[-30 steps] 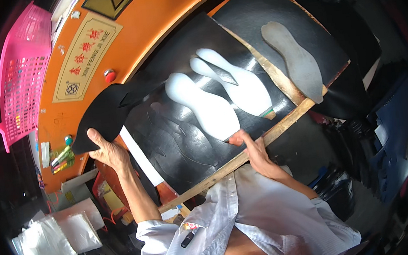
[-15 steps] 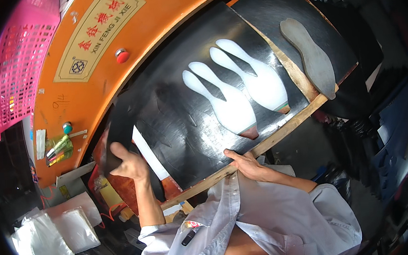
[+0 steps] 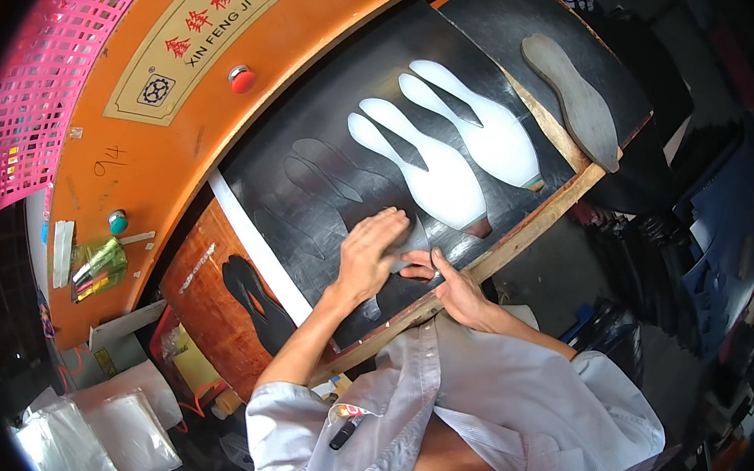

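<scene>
My left hand (image 3: 376, 249) lies over the near part of a black sheet (image 3: 309, 278), its fingers stretched out together above a dark, blurred piece. Close to its right is my right hand (image 3: 457, 291), at the sheet's near edge, thumb raised and fingers pointing left. Whether it touches the dark piece cannot be made out. Faint black shoe-upper-shaped outlines (image 3: 321, 170) show on the sheet beyond my left hand. To the right lie a white forked shoe-upper piece (image 3: 432, 189) and a second white upper piece (image 3: 499, 137), both with brownish narrow ends.
A grey sole-shaped plate (image 3: 575, 103) lies on another black board (image 3: 510, 18) at the right. Black forked pieces (image 3: 257, 306) rest on a reddish-brown board (image 3: 206, 293) at the left. Behind stands an orange machine (image 3: 161, 156) with a red button (image 3: 241, 80). A wooden strip (image 3: 540, 229) edges the board.
My left hand has moved right from the left edge, where it held a dark piece, to the black sheet beside my right hand. The black forked pieces on the reddish-brown board are now uncovered.
</scene>
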`<state>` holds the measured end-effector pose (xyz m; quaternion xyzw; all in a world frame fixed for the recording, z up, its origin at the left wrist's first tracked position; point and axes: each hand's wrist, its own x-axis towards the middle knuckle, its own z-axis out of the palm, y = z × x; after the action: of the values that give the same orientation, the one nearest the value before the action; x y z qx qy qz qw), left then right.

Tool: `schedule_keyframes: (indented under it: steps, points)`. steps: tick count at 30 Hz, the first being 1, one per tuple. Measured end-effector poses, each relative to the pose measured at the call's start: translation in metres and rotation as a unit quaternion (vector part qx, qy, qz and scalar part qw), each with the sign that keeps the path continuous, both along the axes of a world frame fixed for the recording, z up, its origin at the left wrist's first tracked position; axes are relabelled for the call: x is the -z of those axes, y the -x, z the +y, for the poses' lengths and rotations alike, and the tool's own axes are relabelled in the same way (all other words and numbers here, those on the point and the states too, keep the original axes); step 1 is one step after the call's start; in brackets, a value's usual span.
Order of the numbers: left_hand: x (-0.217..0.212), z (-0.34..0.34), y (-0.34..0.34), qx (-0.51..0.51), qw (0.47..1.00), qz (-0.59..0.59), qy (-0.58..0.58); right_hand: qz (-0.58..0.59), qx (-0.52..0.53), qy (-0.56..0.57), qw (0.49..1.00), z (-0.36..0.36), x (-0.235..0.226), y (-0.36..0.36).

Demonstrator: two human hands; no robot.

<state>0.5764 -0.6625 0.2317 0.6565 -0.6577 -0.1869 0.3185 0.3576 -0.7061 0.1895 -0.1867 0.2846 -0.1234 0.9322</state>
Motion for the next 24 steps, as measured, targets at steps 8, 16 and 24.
schedule_keyframes:
  steps: [8,16,24]
  points:
    - [-0.133,0.061,-0.074,-0.507,0.774,0.173,0.339,0.196,0.023,0.045,0.979,0.0,0.01,-0.004]
    - [-0.026,0.037,-0.022,-0.572,0.818,0.042,0.049,0.167,-0.064,0.11,0.978,0.021,-0.007,-0.016]
    - [-0.016,0.041,-0.003,-0.221,0.932,0.204,0.204,0.183,-0.114,0.459,0.862,-0.069,-0.076,-0.043]
